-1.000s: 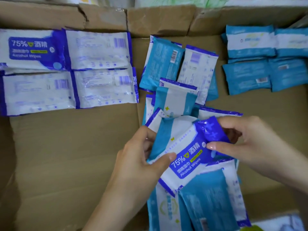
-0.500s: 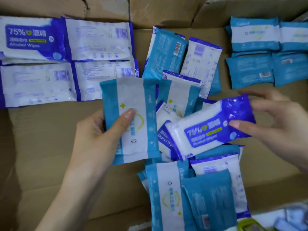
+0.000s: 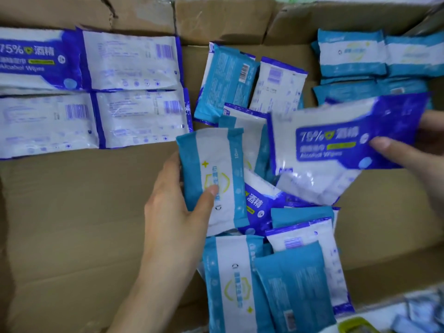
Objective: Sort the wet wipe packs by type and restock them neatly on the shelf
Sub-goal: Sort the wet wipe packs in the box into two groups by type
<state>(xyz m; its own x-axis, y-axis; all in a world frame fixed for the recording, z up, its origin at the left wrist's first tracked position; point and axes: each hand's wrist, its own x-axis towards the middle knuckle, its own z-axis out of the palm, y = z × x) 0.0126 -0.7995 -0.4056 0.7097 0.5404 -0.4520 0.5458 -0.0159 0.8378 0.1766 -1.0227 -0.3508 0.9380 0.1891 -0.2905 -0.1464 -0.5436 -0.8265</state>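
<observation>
Brown cardboard (image 3: 72,212) is lying under everything, its flaps (image 3: 216,22) rising along the far edge; whether it is the floor of an open box or a flattened sheet is not showing.

On it, at the far left, four blue-and-white packs (image 3: 91,92) are lying flat in a two-by-two block, touching edge to edge, one face up with "75%" and "Alcohol Wipes" printed on it, the other three showing barcodes. At the far right, teal packs (image 3: 374,56) are sitting together in their own group, partly covered by what the right hand is holding. Between the two groups a mixed heap (image 3: 276,272) of both kinds is running from far to near, the packs overlapping and tilted.

The left hand (image 3: 173,212) is grasping a teal pack (image 3: 216,164) over the heap, thumb pressing its front, fingers hidden behind. The right hand (image 3: 422,145) is pinching an alcohol wipe pack (image 3: 336,145) by its right end, thumb on the front, holding it above the heap. The hand is being cut off by the frame edge, and the pack's print is blurring.

At the near right corner a yellow-green thing (image 3: 353,326) and some bluish shapes are too blurred to make out.
</observation>
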